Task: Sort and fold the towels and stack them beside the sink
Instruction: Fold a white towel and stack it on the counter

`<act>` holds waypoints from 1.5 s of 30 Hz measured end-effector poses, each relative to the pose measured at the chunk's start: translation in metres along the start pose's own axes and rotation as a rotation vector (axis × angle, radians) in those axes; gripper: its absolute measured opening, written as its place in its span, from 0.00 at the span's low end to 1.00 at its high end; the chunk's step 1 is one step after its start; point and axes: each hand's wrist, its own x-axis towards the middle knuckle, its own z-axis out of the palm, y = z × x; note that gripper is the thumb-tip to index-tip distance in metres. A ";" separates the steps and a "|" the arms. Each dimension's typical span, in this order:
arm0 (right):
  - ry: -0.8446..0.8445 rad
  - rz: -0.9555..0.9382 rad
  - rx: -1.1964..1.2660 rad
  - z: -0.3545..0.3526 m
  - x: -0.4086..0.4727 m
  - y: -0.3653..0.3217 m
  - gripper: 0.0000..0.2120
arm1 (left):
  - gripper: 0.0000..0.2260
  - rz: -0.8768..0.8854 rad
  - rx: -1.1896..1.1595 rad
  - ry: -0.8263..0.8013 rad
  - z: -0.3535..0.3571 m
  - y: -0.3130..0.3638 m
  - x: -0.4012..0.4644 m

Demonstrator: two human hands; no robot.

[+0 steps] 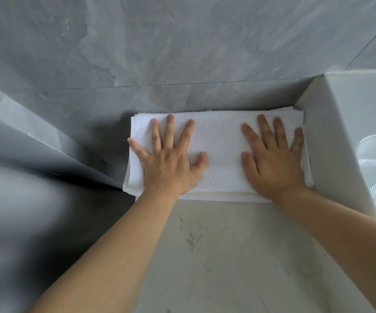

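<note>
Left hand (169, 163): flat, fingers spread — presses folded white terry towel stack (220, 154).
Right hand (272, 161): flat on same stack — beside white sink (345, 132).

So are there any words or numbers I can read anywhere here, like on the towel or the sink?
None: no words, numbers, labels or signs show anywhere.
The white folded towel under the left hand and right hand is plain, with no tag in view.
The sink, the grey wall and the counter bear only marbled streaks, not writing.
</note>
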 end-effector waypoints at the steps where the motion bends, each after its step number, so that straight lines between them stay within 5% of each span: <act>1: -0.002 0.004 0.003 -0.001 0.002 -0.001 0.31 | 0.33 -0.002 0.005 -0.006 -0.001 0.001 0.001; 5: -0.004 0.024 0.132 -0.010 -0.010 -0.003 0.35 | 0.31 -0.024 0.050 -0.042 -0.008 0.008 -0.004; 11: 0.099 -0.116 0.294 -0.005 -0.132 -0.015 0.29 | 0.29 0.124 -0.115 0.238 0.007 0.031 -0.105; 17: 0.020 -0.079 0.314 0.014 -0.230 0.002 0.28 | 0.29 0.043 -0.129 0.131 0.035 0.054 -0.205; 20: -0.007 -0.238 0.241 0.023 -0.260 0.010 0.27 | 0.31 0.033 -0.095 0.041 0.049 0.063 -0.237; 45: -0.050 -0.249 0.110 0.026 -0.261 0.010 0.29 | 0.27 -0.043 -0.206 0.153 0.056 0.075 -0.237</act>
